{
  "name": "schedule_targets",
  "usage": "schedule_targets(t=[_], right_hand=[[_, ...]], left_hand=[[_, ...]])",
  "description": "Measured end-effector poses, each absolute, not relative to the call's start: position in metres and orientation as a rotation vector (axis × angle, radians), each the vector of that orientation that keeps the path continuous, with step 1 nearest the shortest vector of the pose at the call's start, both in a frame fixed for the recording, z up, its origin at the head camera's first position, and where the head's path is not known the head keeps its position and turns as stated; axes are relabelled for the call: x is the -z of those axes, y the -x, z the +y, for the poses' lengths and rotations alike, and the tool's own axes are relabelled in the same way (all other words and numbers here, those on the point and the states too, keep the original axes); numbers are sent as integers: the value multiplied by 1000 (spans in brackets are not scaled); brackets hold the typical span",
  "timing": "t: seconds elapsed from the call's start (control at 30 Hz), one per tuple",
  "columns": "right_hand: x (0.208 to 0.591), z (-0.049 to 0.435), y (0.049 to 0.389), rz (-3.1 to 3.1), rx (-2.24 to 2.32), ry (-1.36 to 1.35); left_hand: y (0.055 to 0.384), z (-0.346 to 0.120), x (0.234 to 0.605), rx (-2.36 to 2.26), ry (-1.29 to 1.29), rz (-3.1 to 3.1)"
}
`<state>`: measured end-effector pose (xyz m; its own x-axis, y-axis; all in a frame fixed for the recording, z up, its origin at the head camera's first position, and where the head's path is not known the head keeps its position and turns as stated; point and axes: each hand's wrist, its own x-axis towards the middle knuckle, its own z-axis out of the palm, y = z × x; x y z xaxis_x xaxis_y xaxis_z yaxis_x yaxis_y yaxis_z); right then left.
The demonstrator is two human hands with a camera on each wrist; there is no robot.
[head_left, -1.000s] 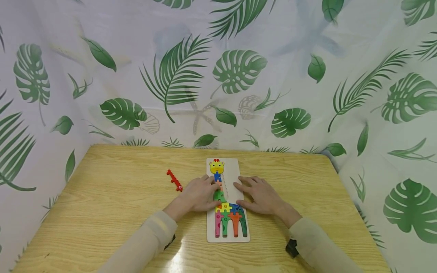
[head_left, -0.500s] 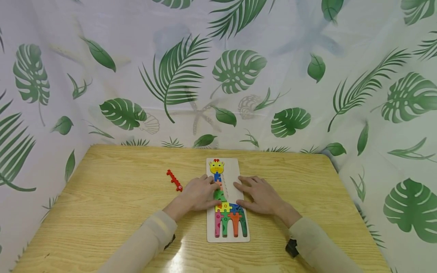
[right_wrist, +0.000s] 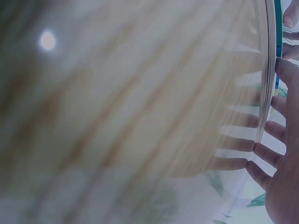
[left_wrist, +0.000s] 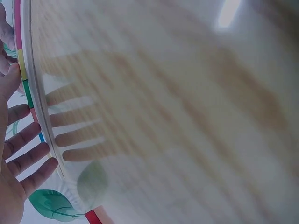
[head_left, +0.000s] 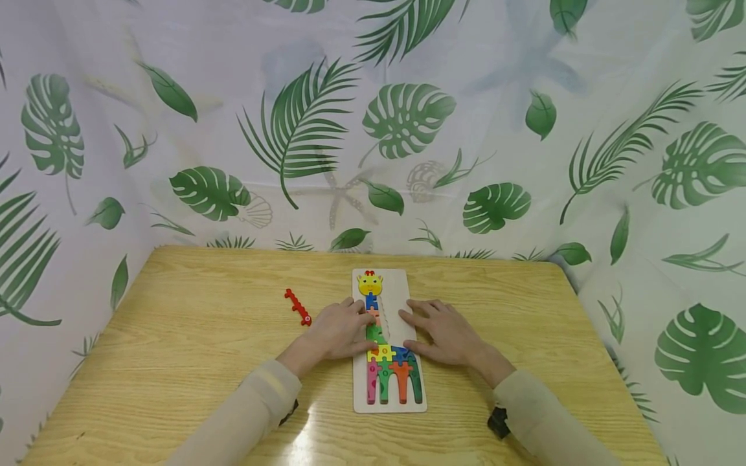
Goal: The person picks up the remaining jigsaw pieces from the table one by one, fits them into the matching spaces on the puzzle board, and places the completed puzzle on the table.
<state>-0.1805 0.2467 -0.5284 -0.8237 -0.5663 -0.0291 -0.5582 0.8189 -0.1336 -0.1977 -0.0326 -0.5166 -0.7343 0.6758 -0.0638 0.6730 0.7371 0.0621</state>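
Note:
A giraffe jigsaw puzzle lies upright on a white board at mid-table, its yellow head at the far end and colourful legs toward me. A scalloped recess runs along the right of the neck. My left hand rests on the board's left side, thumb by the yellow body piece, fingertips over the neck pieces. At the right edge, my right hand touches the board with spread fingers, its thumb by the blue body piece. Both wrist views show fingers extended along the board's edge.
A slim, knobbly red piece with a round eye-like mark lies on the wooden table, left of the board and just beyond my left wrist. Leaf-printed cloth hangs behind the table and at its sides.

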Motion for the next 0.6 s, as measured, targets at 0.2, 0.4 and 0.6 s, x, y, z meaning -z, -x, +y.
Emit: schedule_targets(t=[0.2, 0.4, 0.6], right_hand=[[530, 248, 182, 2937, 183, 915], [531, 248, 182, 2937, 181, 915], [530, 247, 182, 2930, 183, 913]], left_hand=[[198, -33, 516, -70, -1109, 2848], [197, -33, 516, -77, -1100, 2843], [197, -34, 514, -115, -1088, 2828]])
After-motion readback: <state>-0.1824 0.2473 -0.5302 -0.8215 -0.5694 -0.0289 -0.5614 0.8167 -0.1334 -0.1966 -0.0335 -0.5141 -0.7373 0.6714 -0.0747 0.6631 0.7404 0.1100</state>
